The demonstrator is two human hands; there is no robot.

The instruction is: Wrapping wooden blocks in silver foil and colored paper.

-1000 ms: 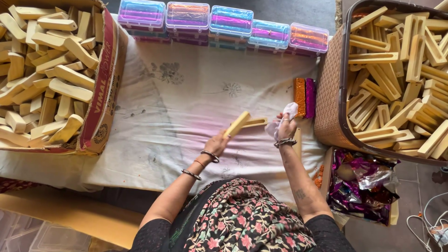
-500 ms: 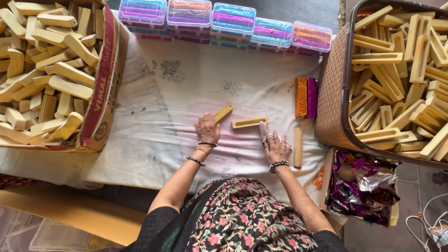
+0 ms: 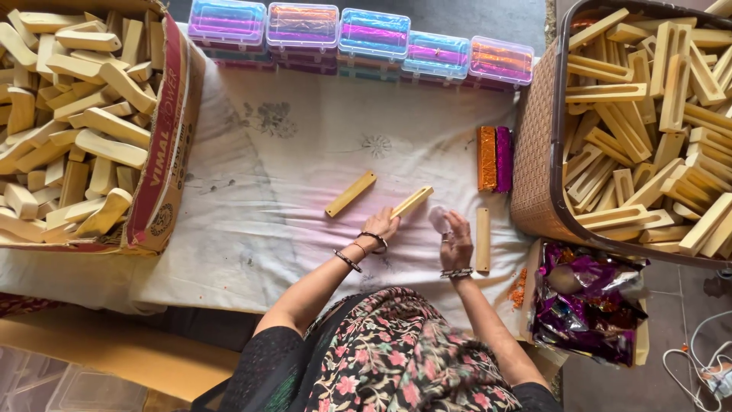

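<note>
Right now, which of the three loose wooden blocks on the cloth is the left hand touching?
The middle block, lying slanted, with the left hand at its lower end. The left block and the upright right block lie untouched.

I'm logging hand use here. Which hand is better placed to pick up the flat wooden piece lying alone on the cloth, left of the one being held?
Probably the left hand: it is nearer the lone wooden piece, though it grips a slotted wooden piece. The right hand holds a small cloth wad, farther away.

The cardboard box [image 3: 164, 152] and basket [image 3: 537, 152] run off the frame's edges; whatever the right hand [image 3: 456, 243] pinches is blurred.
</note>
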